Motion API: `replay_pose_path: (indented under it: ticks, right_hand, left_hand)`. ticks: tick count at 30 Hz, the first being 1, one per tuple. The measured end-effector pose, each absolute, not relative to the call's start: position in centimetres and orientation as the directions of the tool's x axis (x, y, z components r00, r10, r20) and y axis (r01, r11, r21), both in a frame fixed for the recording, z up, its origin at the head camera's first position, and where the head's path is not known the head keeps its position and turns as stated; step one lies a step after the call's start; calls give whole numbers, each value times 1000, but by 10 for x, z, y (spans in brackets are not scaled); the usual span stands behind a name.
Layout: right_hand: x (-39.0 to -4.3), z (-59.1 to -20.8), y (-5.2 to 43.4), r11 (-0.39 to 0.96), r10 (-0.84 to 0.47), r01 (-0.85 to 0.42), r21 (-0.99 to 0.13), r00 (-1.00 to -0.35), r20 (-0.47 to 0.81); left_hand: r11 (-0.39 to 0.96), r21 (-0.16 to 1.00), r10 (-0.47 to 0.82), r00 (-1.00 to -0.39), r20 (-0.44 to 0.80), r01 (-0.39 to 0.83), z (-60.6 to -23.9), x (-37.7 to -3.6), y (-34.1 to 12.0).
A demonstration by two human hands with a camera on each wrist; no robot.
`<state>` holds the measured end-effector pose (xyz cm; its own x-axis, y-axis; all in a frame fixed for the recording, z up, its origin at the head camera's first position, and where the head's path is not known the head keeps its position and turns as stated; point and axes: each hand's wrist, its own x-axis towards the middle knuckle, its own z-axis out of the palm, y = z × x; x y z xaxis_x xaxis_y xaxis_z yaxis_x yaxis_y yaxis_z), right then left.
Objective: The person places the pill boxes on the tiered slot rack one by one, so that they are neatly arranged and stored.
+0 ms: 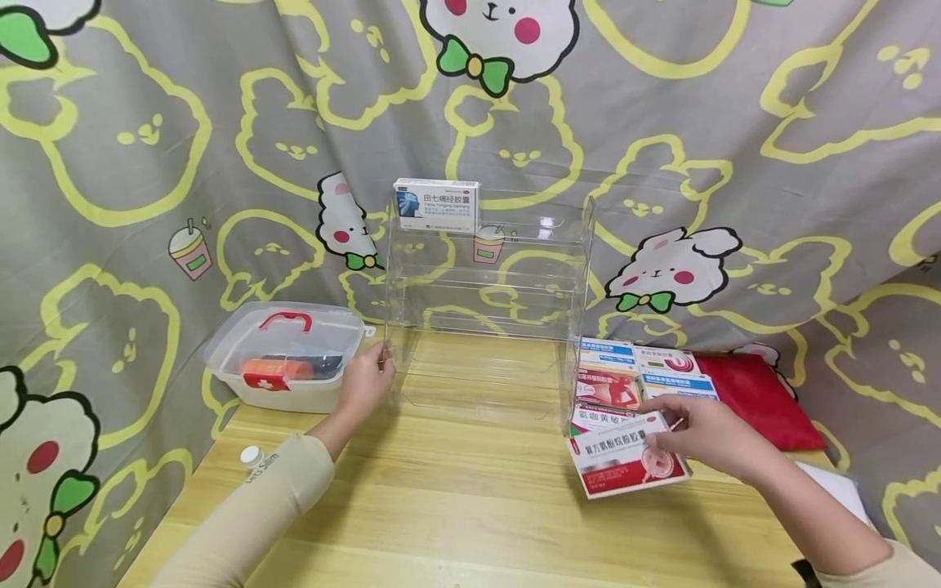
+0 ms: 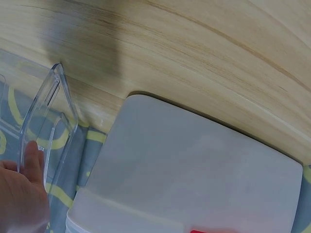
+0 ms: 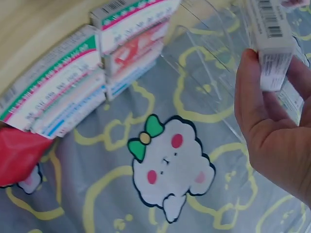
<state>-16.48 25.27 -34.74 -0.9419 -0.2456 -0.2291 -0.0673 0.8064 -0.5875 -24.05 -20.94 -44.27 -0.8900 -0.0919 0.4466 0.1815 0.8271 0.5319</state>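
My right hand [image 1: 709,433] holds a white-and-red medicine box [image 1: 613,465] by its right end, tilted above the table and in front of the other boxes. In the right wrist view, the barcoded edge of this medicine box [image 3: 273,36] shows between thumb and fingers. My left hand [image 1: 367,380] grips the left side edge of a clear tiered display rack [image 1: 581,286]. The left wrist view shows its fingers [image 2: 33,162] at the rack's transparent side panel [image 2: 65,87]. On the rack's top tier, at the left, stands a white-and-blue medicine box [image 1: 439,206].
Several medicine boxes [image 1: 606,385] lie in stacks just right of the rack, beside a red pouch [image 1: 760,400]. At left stands a translucent storage box [image 1: 294,398] with a red handle and orange contents. A small white-capped bottle [image 1: 251,456] is near my left sleeve. A patterned curtain [image 1: 515,131] hangs behind.
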Motion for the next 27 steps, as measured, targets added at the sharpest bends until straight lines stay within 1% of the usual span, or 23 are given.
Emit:
replay_pose_path:
  ticks: [5,12,18,23,27]
  right_hand:
    - [-169,-332,246,792,-240,-101,-603,-958,-155]
    - [-174,-308,234,814,-285,-192,-548,-954,-89]
    - [-183,-283,225,810,-296,-226,-540,-954,-45]
    - [-198,-261,217,773,-239,-208,-600,-971,28]
    - [-215,-243,209,767,-189,-222,-603,-975,119]
  left_hand:
    - [821,539,-96,-886,454,187,-443,-240,-209]
    - [822,536,-92,-886,455,191,-443,-241,-210]
    - [827,529,-94,-882,463,190,-441,-242,-212]
    - [831,523,-84,-886,456,190,-443,-242,-213]
    - [827,525,-73,-887,456,202,-445,-242,-213]
